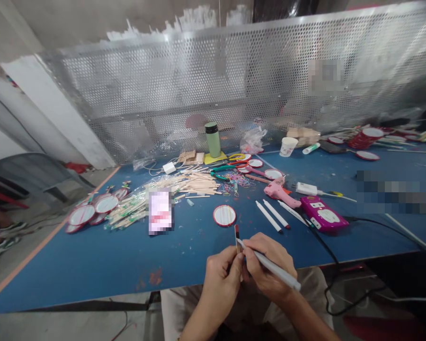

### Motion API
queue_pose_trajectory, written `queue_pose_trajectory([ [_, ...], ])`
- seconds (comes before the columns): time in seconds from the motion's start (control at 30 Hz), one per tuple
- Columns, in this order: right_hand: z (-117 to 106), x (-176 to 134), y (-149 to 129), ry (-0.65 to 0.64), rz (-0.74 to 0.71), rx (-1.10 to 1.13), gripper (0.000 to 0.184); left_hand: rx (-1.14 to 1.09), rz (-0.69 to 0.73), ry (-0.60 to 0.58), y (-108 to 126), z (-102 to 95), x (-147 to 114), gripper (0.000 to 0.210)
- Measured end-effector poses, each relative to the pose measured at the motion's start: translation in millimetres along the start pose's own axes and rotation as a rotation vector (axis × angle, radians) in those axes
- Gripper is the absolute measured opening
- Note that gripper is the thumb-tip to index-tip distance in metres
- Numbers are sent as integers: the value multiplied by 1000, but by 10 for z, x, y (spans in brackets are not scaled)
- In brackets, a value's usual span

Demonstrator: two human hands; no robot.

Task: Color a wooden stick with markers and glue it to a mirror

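Observation:
Low at the table's front edge, my left hand [223,275] pinches a flat wooden stick [236,232] whose upper end is dark reddish-brown. My right hand [268,265] grips a white marker pen [277,271] like a writing tool, its tip touching or very close to the stick just below the dark part. Just beyond my hands lies a round white disc [224,215] with a red rim and pale lines across it. Two more white marker pens [269,216] with dark red ends lie to the right of the disc.
A pink glue gun [277,188] and purple power strip [321,214] with cables lie to the right. Wooden sticks [200,183], a blurred phone [160,211] and red-rimmed discs [81,215] are left. Behind stand a green bottle [213,140], a paper cup [288,147] and a perforated metal screen [184,85].

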State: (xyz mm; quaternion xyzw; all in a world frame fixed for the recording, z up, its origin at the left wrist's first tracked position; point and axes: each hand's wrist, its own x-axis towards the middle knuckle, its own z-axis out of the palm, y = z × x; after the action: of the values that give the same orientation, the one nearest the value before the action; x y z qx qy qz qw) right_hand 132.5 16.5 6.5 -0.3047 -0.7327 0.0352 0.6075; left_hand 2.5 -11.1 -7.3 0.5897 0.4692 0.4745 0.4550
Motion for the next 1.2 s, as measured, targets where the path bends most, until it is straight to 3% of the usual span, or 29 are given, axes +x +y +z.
queue_pose_trajectory([
  [0.33,-20,11,-30,1,-30,-32,18,13,-10,29,68,-3,14,38],
  [0.57,-56,14,-26,44,21,37,19,-270,-245,-68,112,-113,45,48],
  [0.77,-59,-8,-16,37,40,34,18,-390,-275,-132,174,-149,91,46],
  [1.03,-43,-19,-14,59,25,39,21,-323,-289,-154,177,-95,140,46],
  [1.2,-46,-3,-27,-6,21,-9,17,-269,-256,-161,192,-96,132,42],
])
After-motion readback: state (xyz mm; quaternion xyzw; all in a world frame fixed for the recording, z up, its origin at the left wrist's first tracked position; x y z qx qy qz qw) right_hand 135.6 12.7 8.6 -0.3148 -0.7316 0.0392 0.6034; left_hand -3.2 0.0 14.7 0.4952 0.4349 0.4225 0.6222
